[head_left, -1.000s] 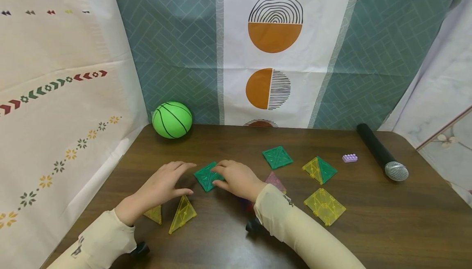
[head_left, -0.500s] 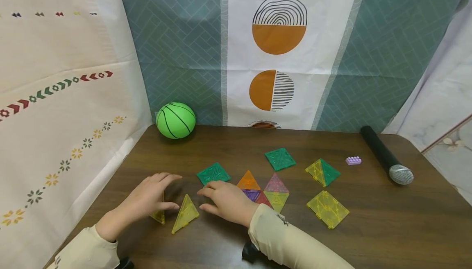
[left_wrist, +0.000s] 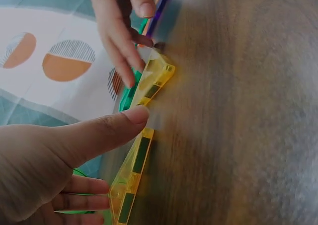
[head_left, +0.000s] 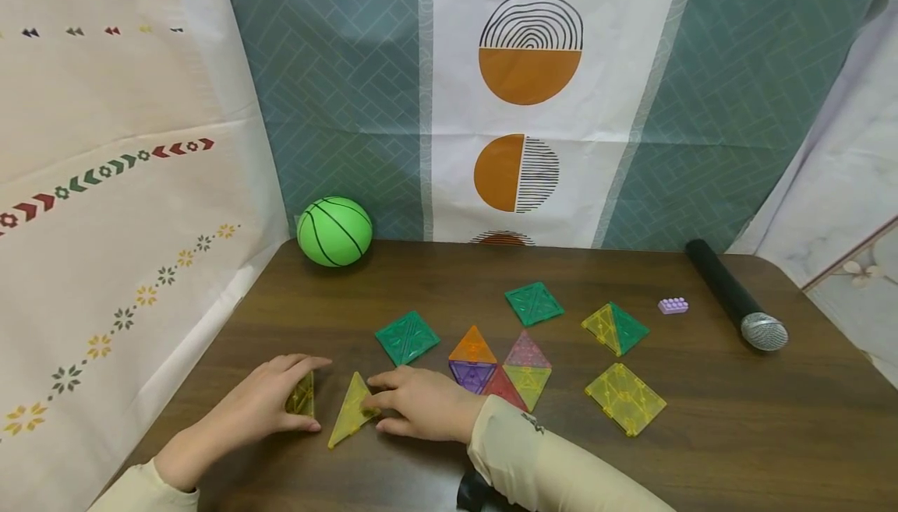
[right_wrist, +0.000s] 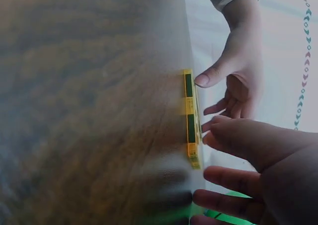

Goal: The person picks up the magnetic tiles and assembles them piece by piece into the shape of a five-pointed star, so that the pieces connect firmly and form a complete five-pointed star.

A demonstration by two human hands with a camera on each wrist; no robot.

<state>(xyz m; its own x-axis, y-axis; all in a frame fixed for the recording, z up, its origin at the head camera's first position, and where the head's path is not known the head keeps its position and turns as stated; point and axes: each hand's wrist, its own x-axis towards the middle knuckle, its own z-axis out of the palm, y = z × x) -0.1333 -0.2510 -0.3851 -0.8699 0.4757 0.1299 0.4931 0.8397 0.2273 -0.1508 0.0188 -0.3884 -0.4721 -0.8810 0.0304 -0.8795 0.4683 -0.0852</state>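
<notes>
Both hands: L hand (head_left: pixel 256 399) and R hand (head_left: pixel 428 404) apart, facing across a dark brown wood-look desk (head_left: pixel 737 426), w/ two yellow tiles btwn them.
L hand: thumb and fingers spread, fingers fairly straight, around the translucent yellow plastic L triangle (head_left: pixel 302 397); firm hold or light touch – can't tell.
R hand: fingers loosely extended, fingertips on the right side of the translucent yellow plastic R triangle (head_left: pixel 348 412); not wrapped round it.
L triangle pos.: inside the L hand's spread, left of the R triangle; partly hidden by that hand.
R triangle pos.: btwn the hands, R hand nearest (touching); L thumb tip just beside its near corner.
Gap btwn triangles: the key bit – long edges face each other but don't meet; narrower at the near end, wider at the far end.
Long axes: L triangle's inner edge runs almost straight away from the person; R triangle's long edge slants, near-left to far-right, so edges aren't parallel.
Flat or lifted: can't tell for R triangle, even w/ wrist views.
Green square: translucent green plastic square of two triangles (head_left: pixel 407 338), beyond the R hand's fingers, apart from both yellows.
</notes>
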